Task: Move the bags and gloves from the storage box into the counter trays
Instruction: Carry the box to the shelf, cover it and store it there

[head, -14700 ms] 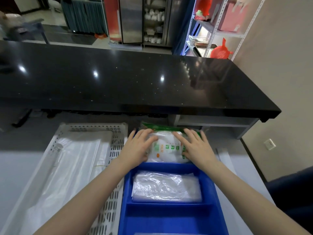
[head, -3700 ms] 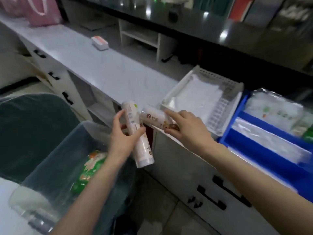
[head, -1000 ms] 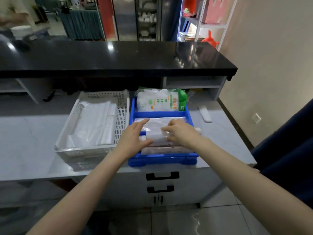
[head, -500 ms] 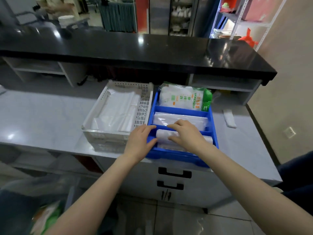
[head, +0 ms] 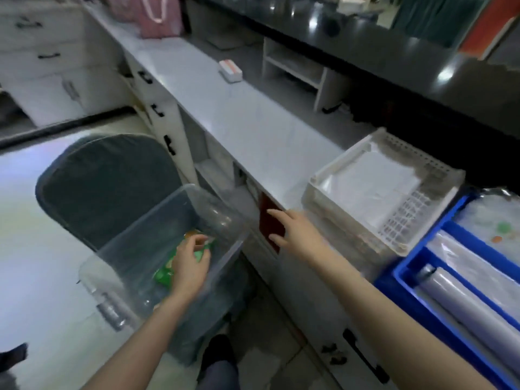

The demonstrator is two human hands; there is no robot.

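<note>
Blur softens the whole head view, and small detail is hard to read. A dark padded chair (head: 107, 187) stands just left of the clear storage box (head: 140, 220), touching or nearly touching its far wall. The near corner of the storage box is smeared, so its front rim is hard to trace.

Inside the storage box lies a green packet (head: 164, 274). The left hand (head: 188, 266) reaches down over the packet and covers its middle. Its fingers curl at the packet's upper end, but blur hides whether they have closed on it. The print on the packet cannot be read.

Just right of the storage box the right hand (head: 295, 235) hangs in the air with fingers spread wide, holding nothing. Behind it is a dark red panel (head: 270, 223) that I cannot identify.

The grey counter (head: 253, 122) runs up and right of the storage box. On it, far beyond the storage box, sit a small white and red box (head: 230, 70) and a pink bag (head: 157, 12) that the top edge cuts off.

Well right of the storage box a white tray (head: 318, 187) holds flat clear bags (head: 374, 178). Farther right again, a blue tray (head: 405, 277) is cut off by the frame edge. Its near compartment holds pale rolls (head: 464, 302), and its far one holds a shiny pack (head: 495, 220) with blurred green and orange marks.
</note>
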